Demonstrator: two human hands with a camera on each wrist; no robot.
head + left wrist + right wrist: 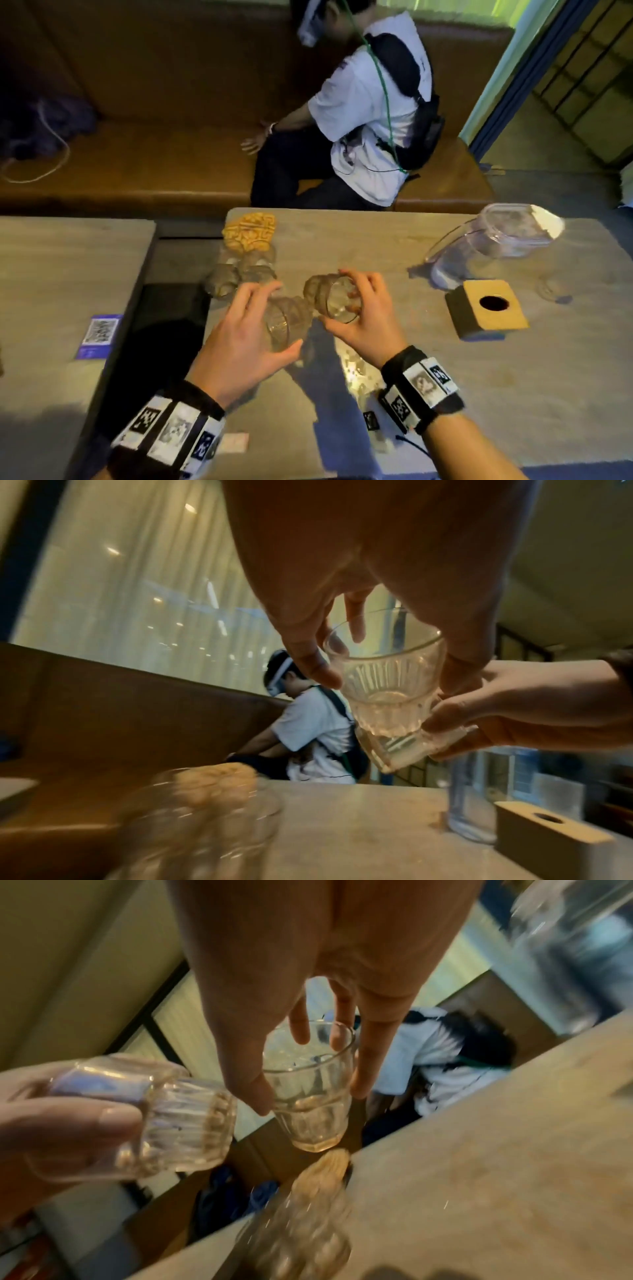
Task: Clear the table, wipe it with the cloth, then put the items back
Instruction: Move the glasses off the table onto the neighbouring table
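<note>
Above the grey table my left hand grips a ribbed clear glass, tilted. Close beside it my right hand grips a second ribbed glass; the two glasses nearly touch. The left wrist view shows my thumb and fingers round the left glass, with the other glass just below it. In the right wrist view my fingers wrap the right glass. A yellow patterned cloth lies at the table's far left corner. Several more glasses stand clustered in front of it.
A clear plastic pitcher stands at the far right, a wooden box with a round hole in front of it. A second table lies left across a dark gap. A person sits on the brown sofa behind.
</note>
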